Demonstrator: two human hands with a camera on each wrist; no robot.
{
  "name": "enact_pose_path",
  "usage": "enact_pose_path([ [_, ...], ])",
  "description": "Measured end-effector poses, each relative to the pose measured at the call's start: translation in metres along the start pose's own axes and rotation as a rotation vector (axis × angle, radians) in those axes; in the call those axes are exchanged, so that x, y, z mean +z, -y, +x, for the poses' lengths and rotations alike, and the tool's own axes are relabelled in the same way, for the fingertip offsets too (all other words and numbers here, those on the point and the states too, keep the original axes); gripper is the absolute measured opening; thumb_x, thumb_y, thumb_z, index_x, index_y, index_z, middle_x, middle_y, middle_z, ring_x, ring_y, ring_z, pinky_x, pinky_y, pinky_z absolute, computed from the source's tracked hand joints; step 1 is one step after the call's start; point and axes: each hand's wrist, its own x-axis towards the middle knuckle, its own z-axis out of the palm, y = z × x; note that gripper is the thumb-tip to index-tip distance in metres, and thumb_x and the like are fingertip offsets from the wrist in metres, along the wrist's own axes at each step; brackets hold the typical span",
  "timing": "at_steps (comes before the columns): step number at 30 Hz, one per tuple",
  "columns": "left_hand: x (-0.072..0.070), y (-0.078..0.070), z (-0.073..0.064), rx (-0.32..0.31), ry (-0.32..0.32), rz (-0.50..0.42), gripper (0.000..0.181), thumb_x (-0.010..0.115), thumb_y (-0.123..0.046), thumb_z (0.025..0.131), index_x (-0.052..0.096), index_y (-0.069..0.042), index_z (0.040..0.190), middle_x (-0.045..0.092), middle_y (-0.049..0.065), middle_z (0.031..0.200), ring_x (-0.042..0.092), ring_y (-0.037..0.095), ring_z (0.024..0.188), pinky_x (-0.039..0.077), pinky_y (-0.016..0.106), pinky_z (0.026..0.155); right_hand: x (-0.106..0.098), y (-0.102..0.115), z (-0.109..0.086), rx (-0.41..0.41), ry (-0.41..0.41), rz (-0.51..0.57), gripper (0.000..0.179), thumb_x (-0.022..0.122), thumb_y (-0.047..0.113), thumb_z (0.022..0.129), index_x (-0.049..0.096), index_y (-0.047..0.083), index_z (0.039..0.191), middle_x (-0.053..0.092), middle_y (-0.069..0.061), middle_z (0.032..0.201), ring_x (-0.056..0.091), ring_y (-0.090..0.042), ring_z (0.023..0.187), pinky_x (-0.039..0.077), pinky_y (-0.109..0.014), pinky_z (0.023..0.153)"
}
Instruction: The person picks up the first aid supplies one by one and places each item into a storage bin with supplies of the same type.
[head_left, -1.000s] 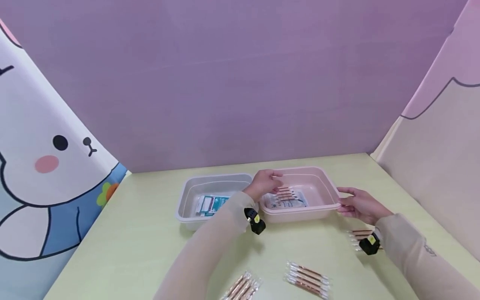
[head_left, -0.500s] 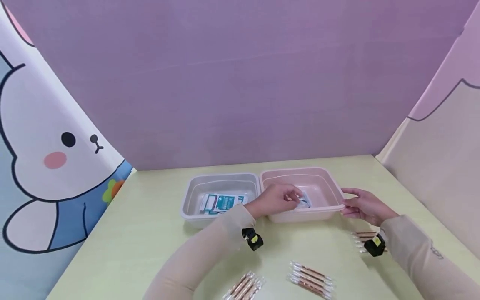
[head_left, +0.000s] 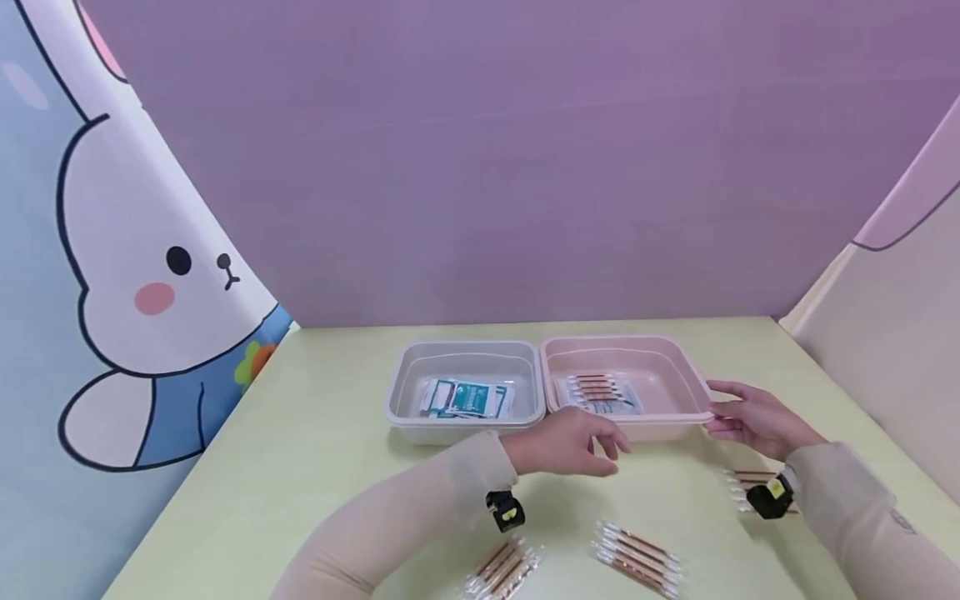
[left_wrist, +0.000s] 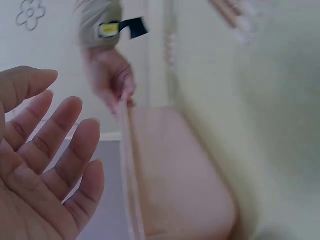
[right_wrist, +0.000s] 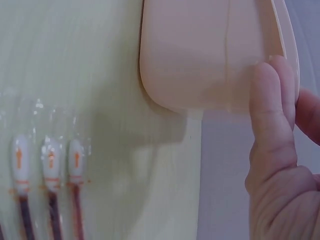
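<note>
My right hand (head_left: 761, 421) pinches the right rim of a pink plastic basin (head_left: 671, 398), fingers outside and thumb over the edge in the right wrist view. Inside the basin, a clear pack of cotton swabs (head_left: 595, 387) with brown sticks lies on a pale printed packet (head_left: 622, 407). My left hand (head_left: 570, 442) hovers in front of the basin, its fingers loosely bent around nothing, as the left wrist view (left_wrist: 55, 165) also shows. Nearer me lie two more swab packs, one at the left (head_left: 504, 571) and one in the middle (head_left: 637, 558).
A grey basin (head_left: 468, 354) stands against the pink one's left side, holding teal and white packets (head_left: 471, 398). Another swab pack (head_left: 742, 479) lies partly under my right wrist. A purple panel (head_left: 480, 167) rises behind the yellow-green table (head_left: 337, 400).
My left hand has come from above the pink basin down and out in front of it, leaving the swab pack inside in view. My right hand stays on the rim. The head view has shifted left.
</note>
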Motion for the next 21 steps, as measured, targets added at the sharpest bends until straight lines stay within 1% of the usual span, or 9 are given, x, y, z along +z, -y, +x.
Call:
enact_pose_path([
  [4, 0.012, 0.004, -0.006, -0.011, 0.074, 0.034, 0.025, 0.069, -0.012, 0.087, 0.067, -0.009, 0.112, 0.070, -0.002, 0.098, 0.054, -0.003, 0.071, 0.044, 0.011, 0.066, -0.005, -0.004, -0.004, -0.014, 0.006, 0.033, 0.070, 0.048, -0.003, 0.096, -0.002, -0.014, 0.143, 0.066, -0.012, 0.087, 0.069, -0.019, 0.072, 0.055, -0.032, 0.073],
  [6, 0.019, 0.006, -0.009, -0.033, 0.098, 0.052, 0.027, 0.070, -0.013, 0.087, 0.067, -0.010, 0.113, 0.069, -0.003, 0.100, 0.054, -0.002, 0.072, 0.044, 0.011, 0.066, -0.005, -0.004, -0.004, -0.019, 0.004, 0.045, 0.066, 0.049, -0.003, 0.096, 0.003, -0.016, 0.142, 0.066, -0.013, 0.086, 0.069, -0.019, 0.072, 0.055, -0.032, 0.072],
  [8, 0.025, 0.010, -0.013, -0.047, 0.110, 0.083, 0.029, 0.073, -0.015, 0.085, 0.067, -0.012, 0.113, 0.069, -0.005, 0.100, 0.054, -0.003, 0.071, 0.043, 0.011, 0.066, -0.005, -0.005, -0.005, -0.022, 0.001, 0.053, 0.061, 0.050, -0.003, 0.096, 0.010, -0.016, 0.141, 0.066, -0.013, 0.086, 0.070, -0.020, 0.072, 0.055, -0.032, 0.072],
  [10, 0.032, 0.012, -0.017, -0.062, 0.120, 0.136, 0.031, 0.075, -0.019, 0.082, 0.067, -0.016, 0.113, 0.069, -0.008, 0.100, 0.055, -0.004, 0.073, 0.041, 0.012, 0.067, -0.005, -0.005, -0.005, -0.022, -0.002, 0.062, 0.058, 0.050, -0.003, 0.096, 0.014, -0.015, 0.140, 0.066, -0.013, 0.086, 0.070, -0.020, 0.072, 0.055, -0.032, 0.072],
  [14, 0.042, 0.015, -0.023, -0.073, 0.151, 0.221, 0.035, 0.077, -0.024, 0.079, 0.068, -0.021, 0.112, 0.068, -0.013, 0.098, 0.056, -0.006, 0.081, 0.038, 0.011, 0.068, -0.003, -0.005, -0.003, -0.023, 0.000, 0.057, 0.062, 0.051, -0.002, 0.096, 0.010, -0.016, 0.141, 0.066, -0.013, 0.087, 0.069, -0.019, 0.072, 0.055, -0.031, 0.072],
  [15, 0.043, 0.015, -0.024, -0.073, 0.153, 0.234, 0.035, 0.076, -0.024, 0.078, 0.068, -0.021, 0.112, 0.068, -0.014, 0.098, 0.056, -0.006, 0.083, 0.037, 0.011, 0.069, -0.003, -0.004, -0.003, -0.025, -0.001, 0.062, 0.059, 0.051, -0.002, 0.096, 0.014, -0.015, 0.140, 0.065, -0.014, 0.087, 0.069, -0.019, 0.072, 0.055, -0.031, 0.072],
  [17, 0.046, 0.015, -0.025, -0.071, 0.149, 0.248, 0.034, 0.076, -0.024, 0.079, 0.068, -0.021, 0.112, 0.068, -0.013, 0.097, 0.057, -0.006, 0.084, 0.038, 0.011, 0.071, -0.003, -0.004, -0.003, -0.033, 0.002, 0.075, 0.047, 0.052, -0.002, 0.095, 0.030, -0.010, 0.135, 0.065, -0.014, 0.087, 0.069, -0.019, 0.071, 0.055, -0.031, 0.071],
  [19, 0.049, 0.015, -0.025, -0.089, 0.135, 0.244, 0.031, 0.075, -0.021, 0.079, 0.069, -0.020, 0.110, 0.068, -0.012, 0.094, 0.057, -0.005, 0.083, 0.039, 0.011, 0.072, -0.003, -0.004, -0.003, -0.040, 0.005, 0.101, 0.030, 0.053, -0.002, 0.095, 0.046, 0.004, 0.123, 0.066, -0.015, 0.087, 0.070, -0.019, 0.071, 0.055, -0.031, 0.070],
  [21, 0.050, 0.014, -0.025, -0.124, 0.119, 0.222, 0.028, 0.075, -0.017, 0.079, 0.070, -0.019, 0.107, 0.067, -0.012, 0.091, 0.056, -0.004, 0.082, 0.039, 0.012, 0.074, -0.001, -0.004, -0.003, -0.042, 0.003, 0.123, 0.026, 0.054, -0.004, 0.094, 0.050, 0.016, 0.111, 0.066, -0.016, 0.086, 0.070, -0.019, 0.070, 0.056, -0.031, 0.070],
])
